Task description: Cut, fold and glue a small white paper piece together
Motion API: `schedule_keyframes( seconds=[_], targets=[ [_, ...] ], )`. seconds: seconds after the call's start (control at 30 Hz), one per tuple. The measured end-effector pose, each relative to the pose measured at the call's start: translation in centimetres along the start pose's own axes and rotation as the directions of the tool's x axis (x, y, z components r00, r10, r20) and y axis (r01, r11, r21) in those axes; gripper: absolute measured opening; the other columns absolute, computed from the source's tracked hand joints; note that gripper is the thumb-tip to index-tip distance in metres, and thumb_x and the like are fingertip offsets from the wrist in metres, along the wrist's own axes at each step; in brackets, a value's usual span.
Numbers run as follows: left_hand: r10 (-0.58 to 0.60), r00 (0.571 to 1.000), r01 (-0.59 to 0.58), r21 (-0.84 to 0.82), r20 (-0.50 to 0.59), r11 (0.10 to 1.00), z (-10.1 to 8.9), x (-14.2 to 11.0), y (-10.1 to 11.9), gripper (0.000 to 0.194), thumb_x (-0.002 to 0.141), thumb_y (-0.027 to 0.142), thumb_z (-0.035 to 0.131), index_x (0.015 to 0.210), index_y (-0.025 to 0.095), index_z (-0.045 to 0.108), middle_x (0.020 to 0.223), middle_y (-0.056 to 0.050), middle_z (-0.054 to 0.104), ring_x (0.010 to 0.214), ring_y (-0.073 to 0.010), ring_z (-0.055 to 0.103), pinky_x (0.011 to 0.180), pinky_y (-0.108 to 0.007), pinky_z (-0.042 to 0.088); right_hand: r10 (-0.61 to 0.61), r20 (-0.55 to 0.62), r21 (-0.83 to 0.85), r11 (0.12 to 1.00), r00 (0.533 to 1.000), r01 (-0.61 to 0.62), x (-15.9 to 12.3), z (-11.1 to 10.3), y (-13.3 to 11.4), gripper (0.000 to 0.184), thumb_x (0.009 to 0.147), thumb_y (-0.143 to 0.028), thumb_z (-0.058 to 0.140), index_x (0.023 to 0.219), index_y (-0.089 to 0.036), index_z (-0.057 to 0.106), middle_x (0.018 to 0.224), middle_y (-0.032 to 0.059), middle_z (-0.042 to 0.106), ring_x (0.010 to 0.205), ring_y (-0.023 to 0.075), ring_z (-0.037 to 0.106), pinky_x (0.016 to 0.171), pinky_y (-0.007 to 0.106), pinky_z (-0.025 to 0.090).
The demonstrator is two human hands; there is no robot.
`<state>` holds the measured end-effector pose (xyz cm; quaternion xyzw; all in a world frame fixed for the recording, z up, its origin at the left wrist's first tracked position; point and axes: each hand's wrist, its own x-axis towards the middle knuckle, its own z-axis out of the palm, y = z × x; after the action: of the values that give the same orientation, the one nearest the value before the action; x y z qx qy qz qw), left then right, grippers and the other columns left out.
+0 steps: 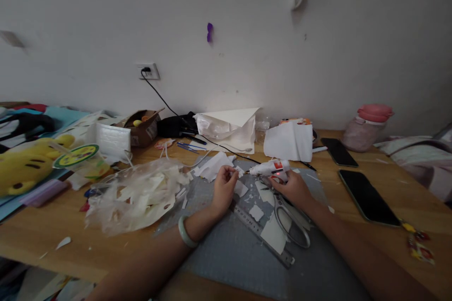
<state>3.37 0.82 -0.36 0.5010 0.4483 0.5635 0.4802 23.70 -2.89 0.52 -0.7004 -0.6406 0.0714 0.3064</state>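
Note:
My right hand (292, 189) is wrapped round a white corded glue gun (270, 168) with a red light on its side. Its nozzle points left, close to the fingers of my left hand (224, 187). Those fingers are pinched together on a small white paper piece (240, 171), partly hidden by them. White paper scraps (213, 166) lie just behind my left hand. Below the glue gun are silver-handled scissors (278, 211) and a steel ruler (259, 235), with cut card (274, 234) between them, all on a grey cutting mat (226, 256).
A clear plastic bag of scraps (137, 195) sits left of the mat. Beyond it stand a lidded drink cup (83, 162) and a cardboard box (144, 129). Two phones (367, 197) and a pink-lidded jar (367, 127) are at the right. A black cord (158, 94) runs from the wall socket (148, 71).

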Motion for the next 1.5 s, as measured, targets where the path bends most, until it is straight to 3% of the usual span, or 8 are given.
schedule_keyframes(
  seconds=[0.83,1.5],
  targets=[
    [-0.049,0.999,0.050,-0.120,0.011,0.991,0.14,-0.16,0.23,0.016,0.067,0.026,0.059,0.071,0.020,0.046,0.066,0.005,0.047,0.059,-0.0105,0.049,0.059,-0.024,0.043,0.018,-0.024,-0.027,0.999,1.000,-0.018,-0.06,0.12,-0.07,0.033,0.070,-0.045,0.055,0.085,-0.016,0.063,0.072,0.0089,0.067,0.067,0.0230,0.061,0.058,0.028,0.042],
    [-0.042,0.999,0.044,-0.092,0.024,0.995,0.17,-0.23,0.38,0.014,0.069,0.025,0.056,0.074,0.020,0.045,0.063,0.005,0.049,0.059,-0.0108,0.051,0.060,-0.024,0.044,-0.001,-0.033,-0.004,1.000,0.999,0.001,-0.09,0.02,-0.06,0.032,0.071,-0.046,0.054,0.084,-0.018,0.062,0.069,0.0068,0.067,0.063,0.0217,0.061,0.056,0.027,0.041]
  ],
)
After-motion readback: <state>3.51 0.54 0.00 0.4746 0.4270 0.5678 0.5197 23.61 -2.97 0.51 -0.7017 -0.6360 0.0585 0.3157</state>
